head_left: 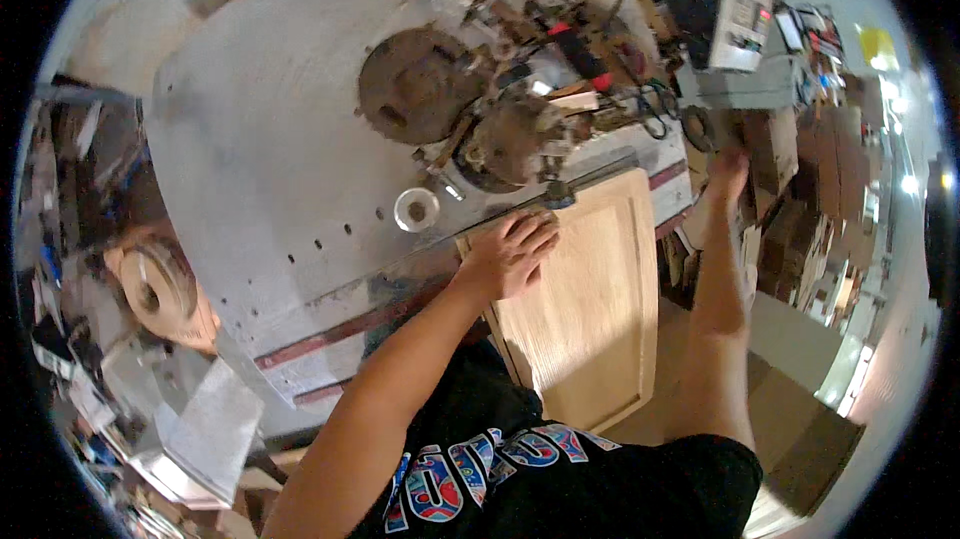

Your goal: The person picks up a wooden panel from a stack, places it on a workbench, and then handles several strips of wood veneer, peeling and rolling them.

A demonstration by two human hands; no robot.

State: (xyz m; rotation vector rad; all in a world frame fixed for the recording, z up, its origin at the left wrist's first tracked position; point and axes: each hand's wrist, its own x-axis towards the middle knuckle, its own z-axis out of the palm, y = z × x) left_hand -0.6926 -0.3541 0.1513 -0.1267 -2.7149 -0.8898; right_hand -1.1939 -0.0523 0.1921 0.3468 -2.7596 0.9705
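A pale wooden cabinet door (590, 289) with a raised centre panel leans between my body and the edge of the metal table. My left hand (515, 251) grips it near its upper left corner, fingers bent over the wood. A small dark fitting (560, 196) sits at the table edge, close to those fingertips. On the right, my right hand (730, 174) reaches out past the end of the table, below a grey box. Its fingers are small and blurred, so what they touch cannot be made out.
The grey metal table (250, 139) carries a round rusty plate (420, 86), a white tape roll (416, 210) and a heap of tools with a red-handled one (585, 59). A control box (740, 24) stands at the far right. A large tape roll (155, 287) lies left.
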